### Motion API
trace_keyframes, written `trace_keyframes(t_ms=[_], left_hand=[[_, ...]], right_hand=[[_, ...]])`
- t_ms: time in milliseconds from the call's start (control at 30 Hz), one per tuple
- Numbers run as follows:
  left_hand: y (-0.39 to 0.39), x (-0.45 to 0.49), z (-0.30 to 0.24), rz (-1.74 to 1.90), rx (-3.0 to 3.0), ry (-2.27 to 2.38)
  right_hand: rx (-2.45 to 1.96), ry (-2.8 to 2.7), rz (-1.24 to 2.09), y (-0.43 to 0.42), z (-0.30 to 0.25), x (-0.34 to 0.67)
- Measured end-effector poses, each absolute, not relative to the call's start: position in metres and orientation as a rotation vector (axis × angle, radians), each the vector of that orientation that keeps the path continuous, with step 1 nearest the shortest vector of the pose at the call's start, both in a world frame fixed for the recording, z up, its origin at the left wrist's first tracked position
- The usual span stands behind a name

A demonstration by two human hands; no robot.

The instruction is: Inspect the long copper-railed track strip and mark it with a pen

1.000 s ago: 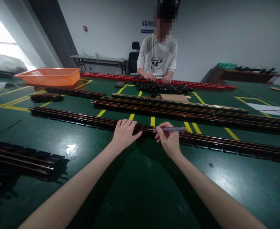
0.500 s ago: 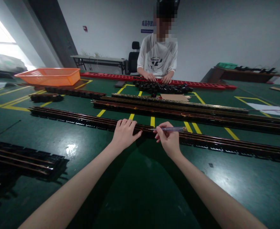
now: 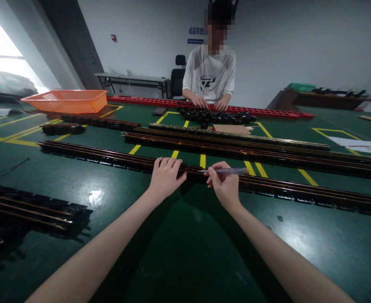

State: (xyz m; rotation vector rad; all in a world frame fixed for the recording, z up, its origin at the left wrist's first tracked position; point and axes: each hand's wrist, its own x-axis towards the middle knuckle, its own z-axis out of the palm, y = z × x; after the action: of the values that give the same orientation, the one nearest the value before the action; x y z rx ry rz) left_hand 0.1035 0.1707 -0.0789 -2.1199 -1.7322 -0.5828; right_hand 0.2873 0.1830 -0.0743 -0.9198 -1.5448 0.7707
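Pressing your left hand (image 3: pixel 165 176) flat on the near long rail (image 3: pixel 109 159) on the green surface (image 3: pixel 185 252), fingers spread, gripping nothing. Your right hand (image 3: pixel 225 187) pinches a clear-handled tool (image 3: pixel 232 171), tip at the rail. Nothing has shifted since a second ago.

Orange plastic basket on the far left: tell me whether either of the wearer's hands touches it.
No. The orange plastic basket sits far from both hands, which rest on the long dark rail.
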Motion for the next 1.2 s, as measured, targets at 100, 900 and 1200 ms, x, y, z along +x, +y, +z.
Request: trace_keyframes(t_ms=[100, 900, 1200], left_hand=[[0.1706, 0.1030, -0.0790, -0.600, -2.130, -1.741], [0.1726, 0.0978, -0.0810, -0.628, -2.179, -1.739], [0.1721, 0.0983, -0.0796, -0.612, -2.170, -1.747]], right_hand=[[-0.917, -1.561, 0.756, 0.1828, -0.0747, 0.2874], [-0.876, -1.586, 0.796, 0.1824, -0.0717, 0.2884], [-0.893, -1.585, 0.787, 0.1817, -0.0702, 0.2881]])
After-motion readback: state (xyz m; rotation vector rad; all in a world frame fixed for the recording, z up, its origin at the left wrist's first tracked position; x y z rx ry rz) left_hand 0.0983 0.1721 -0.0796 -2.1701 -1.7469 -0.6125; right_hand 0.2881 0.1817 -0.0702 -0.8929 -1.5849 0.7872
